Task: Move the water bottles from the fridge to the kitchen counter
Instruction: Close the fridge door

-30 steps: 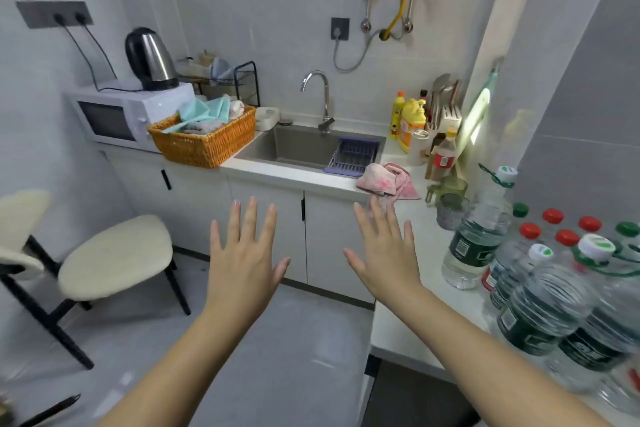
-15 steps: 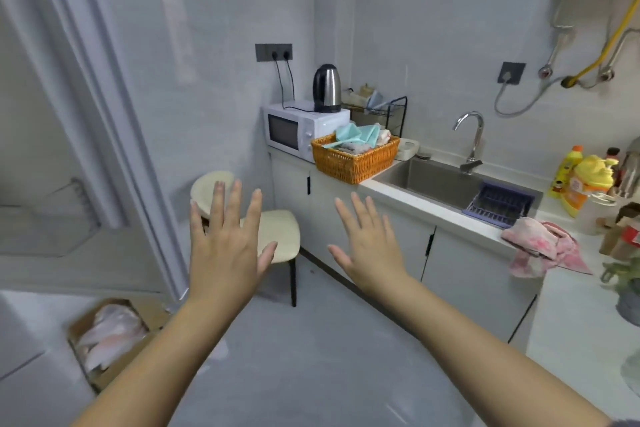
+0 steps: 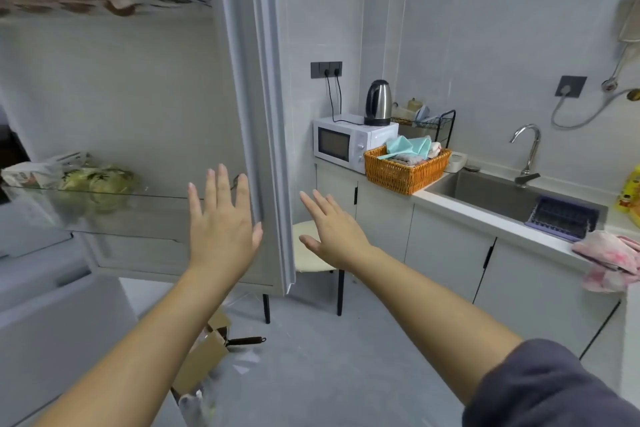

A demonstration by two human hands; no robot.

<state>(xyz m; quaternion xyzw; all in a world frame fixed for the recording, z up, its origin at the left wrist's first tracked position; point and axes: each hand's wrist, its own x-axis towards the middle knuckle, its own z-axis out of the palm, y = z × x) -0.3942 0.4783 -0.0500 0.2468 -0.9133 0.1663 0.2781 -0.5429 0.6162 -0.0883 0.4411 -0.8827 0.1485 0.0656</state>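
The open fridge door [image 3: 263,114] fills the left half of the head view, its inner shelves facing me. An upper door shelf [image 3: 104,3] carries eggs, a lower one [image 3: 86,191] holds green vegetables. No water bottle shows in this frame. My left hand [image 3: 221,225] is held up in front of the door's lower shelf with fingers straight and spread, holding nothing. My right hand [image 3: 332,229] is raised beside the door's edge, fingers straight, also holding nothing. The white kitchen counter [image 3: 485,222] runs along the right.
On the counter stand a microwave [image 3: 346,142] with a kettle [image 3: 378,107], an orange basket [image 3: 405,166] and a sink [image 3: 512,194]; a pink cloth [image 3: 609,256] hangs off its edge. A stool [image 3: 308,253] stands behind the door. A cardboard box [image 3: 204,360] lies on the floor.
My view has swung left from the counter and its bottles to the open fridge door. Both hands stayed raised, flat and empty.
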